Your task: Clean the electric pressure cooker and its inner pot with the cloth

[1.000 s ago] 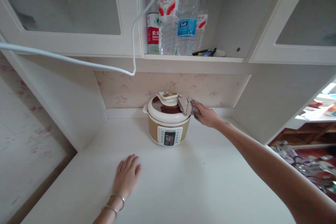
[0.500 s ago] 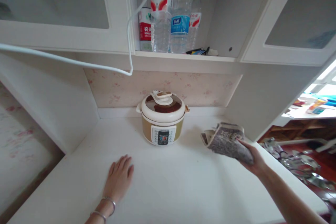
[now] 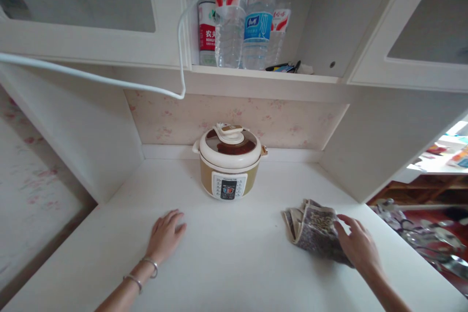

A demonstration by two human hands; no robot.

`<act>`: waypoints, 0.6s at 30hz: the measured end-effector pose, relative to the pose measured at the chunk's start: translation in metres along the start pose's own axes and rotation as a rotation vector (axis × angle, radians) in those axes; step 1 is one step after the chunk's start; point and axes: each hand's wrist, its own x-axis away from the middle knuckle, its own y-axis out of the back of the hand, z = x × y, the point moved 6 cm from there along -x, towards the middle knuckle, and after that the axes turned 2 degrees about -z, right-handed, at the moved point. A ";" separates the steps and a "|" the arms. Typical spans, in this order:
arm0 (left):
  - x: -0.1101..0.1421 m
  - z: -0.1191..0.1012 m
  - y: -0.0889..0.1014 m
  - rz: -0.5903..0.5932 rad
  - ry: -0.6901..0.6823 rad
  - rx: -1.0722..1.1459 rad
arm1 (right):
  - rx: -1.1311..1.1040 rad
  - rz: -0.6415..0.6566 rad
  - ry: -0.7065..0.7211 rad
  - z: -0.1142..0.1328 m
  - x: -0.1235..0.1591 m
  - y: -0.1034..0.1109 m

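Note:
On the left part of the counter, my left hand lies palm down and empty, its fingers stretched out. Two bracelets ring that wrist. A folded grey-brown patterned cloth is down on the counter's right side, with some layers standing up at its left end. At the cloth's right edge is my right hand, its thumb and fingers loosely curved and slightly apart, touching or just over the fabric. Between the hands and farther back stands an electric pressure cooker, cream and gold, with its lid on.
White counter spans the area below. Overhead, an open cabinet shelf holds several plastic bottles. A white cable hangs in front of the cabinets at left. Side panels flank the counter. Shiny metal items are beyond the right edge.
My right hand has lowered the cloth onto the counter, and its grip has loosened. The left hand stays almost in place. The view has shifted slightly.

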 end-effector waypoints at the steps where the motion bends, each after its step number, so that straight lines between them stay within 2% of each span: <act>1: -0.008 0.003 0.002 0.000 0.024 0.085 | -0.002 -0.020 0.124 0.018 0.012 -0.004; 3: -0.031 0.004 0.009 -0.007 0.079 0.296 | -0.081 0.010 0.345 0.057 0.044 -0.019; 5: -0.060 -0.001 0.017 -0.023 0.147 0.503 | -0.162 0.131 0.511 0.093 0.077 -0.044; 7: -0.091 -0.014 0.026 -0.034 0.193 0.655 | -0.164 0.226 0.612 0.120 0.105 -0.073; 9: -0.119 -0.032 0.033 -0.013 0.223 0.789 | -0.081 0.293 0.678 0.137 0.124 -0.100; 11: -0.141 -0.049 0.034 0.030 0.266 0.916 | 0.030 0.345 0.686 0.144 0.134 -0.122; 13: -0.155 -0.064 0.031 0.069 0.309 1.027 | 0.112 0.391 0.661 0.143 0.136 -0.134; 15: -0.163 -0.078 0.025 0.071 0.321 1.137 | 0.154 0.422 0.646 0.141 0.136 -0.139; 18: -0.168 -0.094 0.013 0.001 0.303 1.334 | 0.189 0.421 0.675 0.138 0.135 -0.142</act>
